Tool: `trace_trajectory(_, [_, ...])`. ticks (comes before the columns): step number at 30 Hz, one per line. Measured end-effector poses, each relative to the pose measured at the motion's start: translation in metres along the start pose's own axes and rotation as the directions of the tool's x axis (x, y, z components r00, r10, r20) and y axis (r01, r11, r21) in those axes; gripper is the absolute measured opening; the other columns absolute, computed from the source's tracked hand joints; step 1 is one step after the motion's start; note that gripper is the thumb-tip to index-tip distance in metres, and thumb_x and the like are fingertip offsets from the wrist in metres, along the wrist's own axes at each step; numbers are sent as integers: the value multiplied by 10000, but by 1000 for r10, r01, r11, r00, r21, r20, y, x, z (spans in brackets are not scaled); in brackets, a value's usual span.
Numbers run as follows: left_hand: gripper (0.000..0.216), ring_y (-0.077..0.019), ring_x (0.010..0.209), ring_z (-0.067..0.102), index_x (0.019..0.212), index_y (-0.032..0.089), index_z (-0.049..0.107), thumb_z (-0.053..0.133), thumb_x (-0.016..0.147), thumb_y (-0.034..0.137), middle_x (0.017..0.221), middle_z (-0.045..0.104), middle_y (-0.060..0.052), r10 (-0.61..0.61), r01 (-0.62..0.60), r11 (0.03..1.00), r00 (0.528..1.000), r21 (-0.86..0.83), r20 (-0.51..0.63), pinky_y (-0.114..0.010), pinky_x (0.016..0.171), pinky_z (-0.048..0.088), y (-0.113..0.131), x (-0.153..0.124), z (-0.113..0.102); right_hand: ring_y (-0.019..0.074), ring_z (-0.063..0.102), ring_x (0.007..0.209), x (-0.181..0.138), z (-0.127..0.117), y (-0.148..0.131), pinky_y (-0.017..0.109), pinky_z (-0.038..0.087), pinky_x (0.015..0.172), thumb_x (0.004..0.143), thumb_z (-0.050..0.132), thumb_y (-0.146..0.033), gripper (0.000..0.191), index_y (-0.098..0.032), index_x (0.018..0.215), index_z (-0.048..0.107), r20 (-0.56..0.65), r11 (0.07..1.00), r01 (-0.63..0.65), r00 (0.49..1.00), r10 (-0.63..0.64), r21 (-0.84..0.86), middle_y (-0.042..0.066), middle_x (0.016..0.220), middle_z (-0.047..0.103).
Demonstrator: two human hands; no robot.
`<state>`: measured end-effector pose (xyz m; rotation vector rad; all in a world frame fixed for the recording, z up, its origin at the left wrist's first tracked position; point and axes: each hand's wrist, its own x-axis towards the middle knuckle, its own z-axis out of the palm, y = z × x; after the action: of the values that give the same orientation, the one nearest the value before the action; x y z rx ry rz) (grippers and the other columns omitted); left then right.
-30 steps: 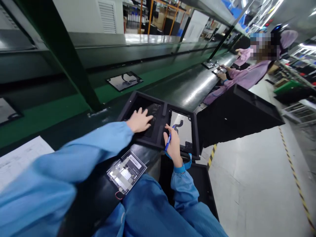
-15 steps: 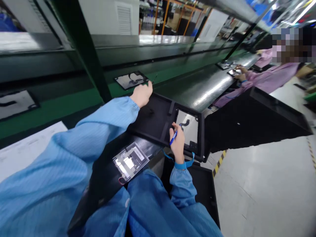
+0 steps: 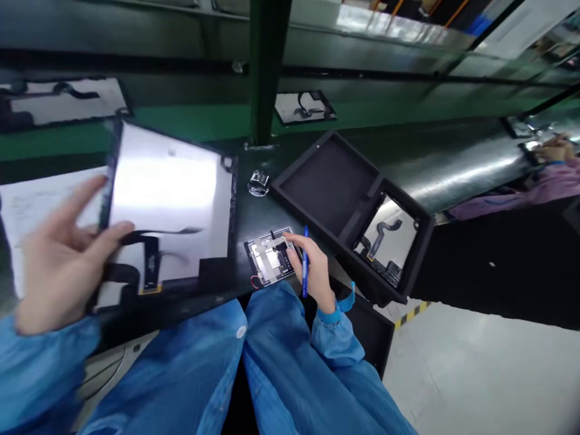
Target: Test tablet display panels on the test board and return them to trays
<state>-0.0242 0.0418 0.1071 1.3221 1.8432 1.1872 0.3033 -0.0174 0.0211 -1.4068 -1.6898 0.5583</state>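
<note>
My left hand (image 3: pixel 67 254), blurred, grips the left edge of a flat display panel (image 3: pixel 176 181), thumb on top. The panel is tilted up, its silvery back facing me, with a black ribbon cable (image 3: pixel 151 263) along its lower part. My right hand (image 3: pixel 315 272) has a blue pen (image 3: pixel 305 263) tucked between thumb and fingers. Its fingertips are over the right edge of a board assembly (image 3: pixel 269 257) with pale tape and a red wire, lying on the bench; whether they touch it I cannot tell.
A black two-part tray (image 3: pixel 326 181) holds another panel (image 3: pixel 389 238) in its right compartment. A small shiny round item (image 3: pixel 258 183) sits near a green post (image 3: pixel 267 72). More panels (image 3: pixel 306 107) lie along the line behind. White paper (image 3: pixel 49 199) is at left. A co-worker's hands (image 3: pixel 557 150) are far right.
My left hand has come back from the far side and now holds a panel at left. My right hand, with the pen, has moved left from the tray to the board assembly. The view has turned left.
</note>
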Motion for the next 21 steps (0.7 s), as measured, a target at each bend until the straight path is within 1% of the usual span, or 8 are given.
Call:
trace_trajectory(3, [874, -123, 425, 407, 1469, 258, 543, 823, 646, 344, 468, 517, 92, -260, 272, 951, 961, -147, 94, -194, 372, 366, -34, -22, 18, 200, 673, 1149, 4, 18, -14, 376, 547, 1005, 997, 560, -235, 255, -260, 1246, 608, 113, 998, 61, 992, -60, -7, 50, 1287, 712])
trace_trajectory(6, [809, -164, 533, 539, 1568, 263, 375, 767, 870, 374, 670, 681, 60, -273, 318, 934, 930, -163, 248, -268, 487, 515, -56, -35, 35, 210, 674, 1112, 14, 32, -27, 385, 557, 965, 1012, 534, -256, 264, -263, 1269, 595, 178, 996, 86, 981, -81, -19, 50, 1284, 710])
trace_trajectory(8, [747, -227, 716, 660, 1581, 232, 340, 692, 945, 402, 942, 756, -22, -161, 203, 969, 951, -140, 264, -362, 655, 608, -71, -39, 41, 215, 677, 1069, 23, 40, -34, 385, 560, 939, 1015, 528, -276, 273, -260, 1281, 589, 213, 994, 98, 973, -88, -40, 57, 1239, 717])
trace_trajectory(10, [623, -314, 1004, 679, 1530, 208, 434, 645, 970, 379, 1235, 692, -111, 34, -35, 999, 979, 3, 199, -474, 866, 608, -83, -40, 42, 218, 674, 1055, 33, 48, -38, 380, 554, 933, 1012, 534, -284, 289, -244, 1294, 579, 261, 991, 115, 961, -96, -60, 68, 1192, 718])
trace_trajectory(13, [369, -384, 1268, 542, 1360, 189, 610, 557, 1010, 292, 1413, 559, -157, 345, -369, 890, 929, 267, 136, -582, 1063, 481, -88, -35, 43, 219, 670, 1076, 48, 58, -41, 366, 546, 938, 1003, 547, -262, 293, -219, 1292, 569, 309, 990, 127, 946, -104, -56, 76, 1155, 716])
trace_trajectory(16, [313, -373, 1183, 585, 1284, 165, 644, 475, 1045, 276, 1261, 644, -154, 403, -450, 820, 893, 353, 200, -535, 995, 504, -78, -27, 47, 202, 683, 1064, 60, 66, -43, 348, 547, 924, 995, 556, -238, 269, -218, 1263, 565, 320, 996, 92, 943, -84, -8, 66, 1176, 718])
trace_trajectory(19, [284, -305, 855, 665, 1247, 148, 656, 576, 1000, 262, 938, 683, -87, 333, -437, 797, 894, 417, 301, -392, 712, 524, -64, -24, 55, 173, 709, 964, 65, 71, -45, 316, 550, 875, 984, 571, -248, 242, -215, 1224, 574, 295, 998, 0, 955, -19, 66, 44, 1087, 737])
trace_trajectory(21, [204, -248, 752, 664, 1164, 165, 688, 606, 978, 183, 866, 674, -40, 365, -463, 802, 880, 377, 304, -346, 623, 478, -55, -29, 57, 154, 709, 836, 65, 71, -48, 296, 546, 800, 976, 591, -301, 260, -210, 1219, 583, 272, 988, -106, 960, 71, 116, 16, 942, 731])
